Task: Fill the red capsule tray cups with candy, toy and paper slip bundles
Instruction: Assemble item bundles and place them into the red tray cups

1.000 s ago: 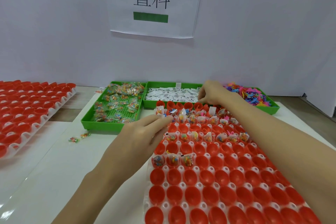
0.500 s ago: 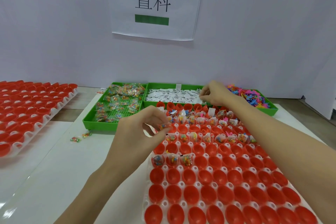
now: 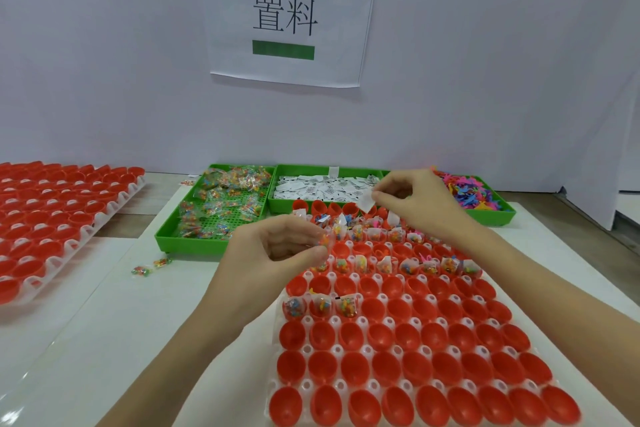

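Candy packet [image 3: 325, 240] sits pinched between the thumb and fingertips of the left hand [image 3: 277, 250], held just above the far-left part of the red capsule tray [image 3: 429, 333], with the part-filled rows of cups right beneath and just beyond it. The right hand [image 3: 412, 199] pinches a white paper slip [image 3: 366, 200] at its near corner, the slip hanging leftward off the fingertips, over the far edge of the tray and just in front of the green slip bin [image 3: 325, 185]. The slip lies to the right of and beyond the packet, so the two hands probably have to close toward each other to bundle the pieces; the left hand is nearer the open cups. Both forearms reach forward over the tray, wrists raised, fingers curled down. Many near cups stand empty, so the filling looks well short of done.
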A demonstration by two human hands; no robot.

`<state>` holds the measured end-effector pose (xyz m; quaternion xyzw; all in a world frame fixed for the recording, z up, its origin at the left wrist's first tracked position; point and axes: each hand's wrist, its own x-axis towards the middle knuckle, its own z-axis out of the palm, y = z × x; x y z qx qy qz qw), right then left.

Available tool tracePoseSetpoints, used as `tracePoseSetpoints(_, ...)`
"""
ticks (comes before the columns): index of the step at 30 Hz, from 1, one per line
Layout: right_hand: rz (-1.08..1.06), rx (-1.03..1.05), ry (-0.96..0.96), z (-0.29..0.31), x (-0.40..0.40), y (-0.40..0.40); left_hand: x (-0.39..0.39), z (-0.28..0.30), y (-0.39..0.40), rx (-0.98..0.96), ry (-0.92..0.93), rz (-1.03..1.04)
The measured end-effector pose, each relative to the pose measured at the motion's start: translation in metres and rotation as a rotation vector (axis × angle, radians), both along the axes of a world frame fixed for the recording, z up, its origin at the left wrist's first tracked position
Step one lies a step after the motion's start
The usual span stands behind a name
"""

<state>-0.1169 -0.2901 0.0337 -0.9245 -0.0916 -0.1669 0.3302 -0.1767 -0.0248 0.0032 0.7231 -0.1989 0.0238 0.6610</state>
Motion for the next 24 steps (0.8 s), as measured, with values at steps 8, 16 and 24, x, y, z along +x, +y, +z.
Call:
tracePoseSetpoints(8, 0.151, 0.080, 0.012, -0.025, -0.104, 0.036, -0.006, -0.006, -0.008, 0.184, -0.034, -0.111)
tracePoseSetpoints(16, 0.218, 0.180, 0.011, -0.037, -0.124, 0.040, -0.009, -0.001, -0.006, 0.225, 0.092, -0.219)
tracePoseSetpoints(24, 0.213, 0.101, -0.022, -0.026, -0.130, 0.047, -0.014, 0.004, -0.012, 0.216, 0.023, -0.246)
